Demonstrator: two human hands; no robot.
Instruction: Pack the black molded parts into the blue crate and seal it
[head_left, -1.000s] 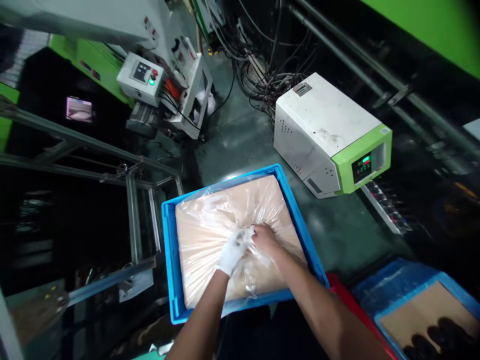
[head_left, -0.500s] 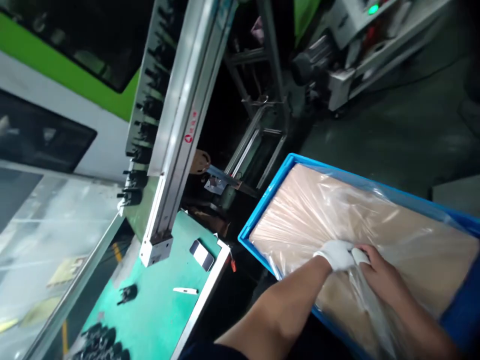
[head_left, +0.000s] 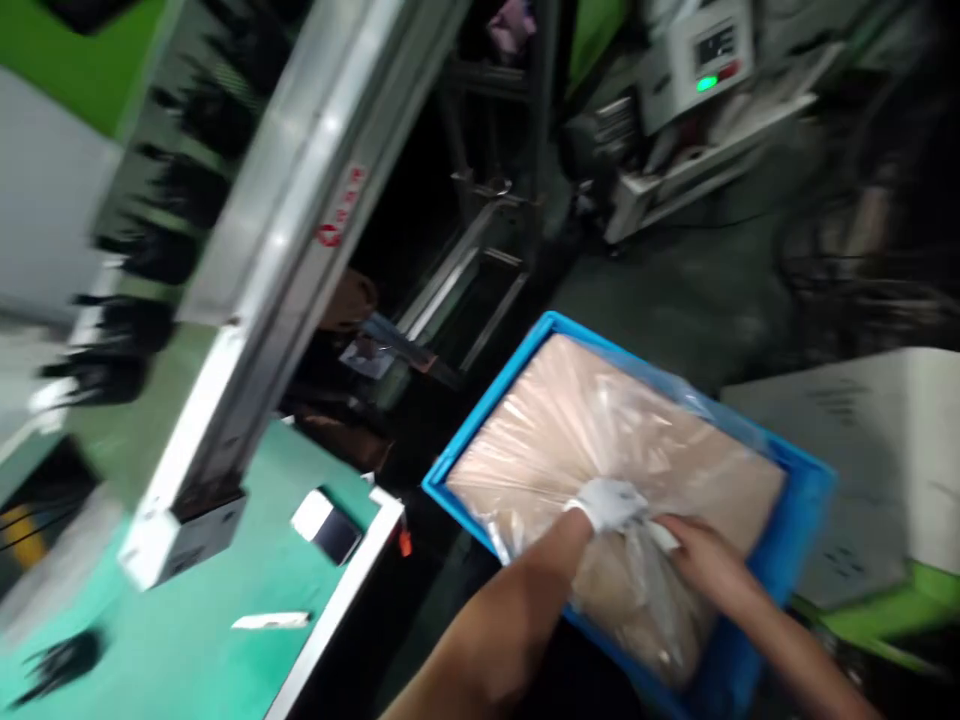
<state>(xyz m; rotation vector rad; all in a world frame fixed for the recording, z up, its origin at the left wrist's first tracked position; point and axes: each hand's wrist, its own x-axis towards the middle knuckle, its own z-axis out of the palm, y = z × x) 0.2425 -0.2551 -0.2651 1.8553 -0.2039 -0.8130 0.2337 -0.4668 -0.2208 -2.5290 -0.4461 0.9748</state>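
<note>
My left hand [head_left: 609, 503], in a white glove, is closed around the gathered neck of a clear plastic bag [head_left: 517, 430]. Folds of the film fan out from that grip over a flat, tan surface beneath. Close beside it on the right, my right hand [head_left: 694, 550] is closed, with a small white piece [head_left: 664, 537] at its fingertips; blur hides what kind of piece it is. The loose end of the bag hangs down between both hands. All of this sits within a blue plastic crate [head_left: 486, 392], whose rim shows around the bag.
At left stands a green-topped table [head_left: 270, 500] with a phone [head_left: 326, 525], a white pen-like item [head_left: 271, 621] and a black part [head_left: 64, 665]. An aluminium beam [head_left: 277, 240] reaches above it. A pale box-shaped unit [head_left: 847, 470] is right of the crate.
The view has swung to the right, so the crate and table appear further left and more of the crate's right end shows. Both hands remain at the bag's neck.
</note>
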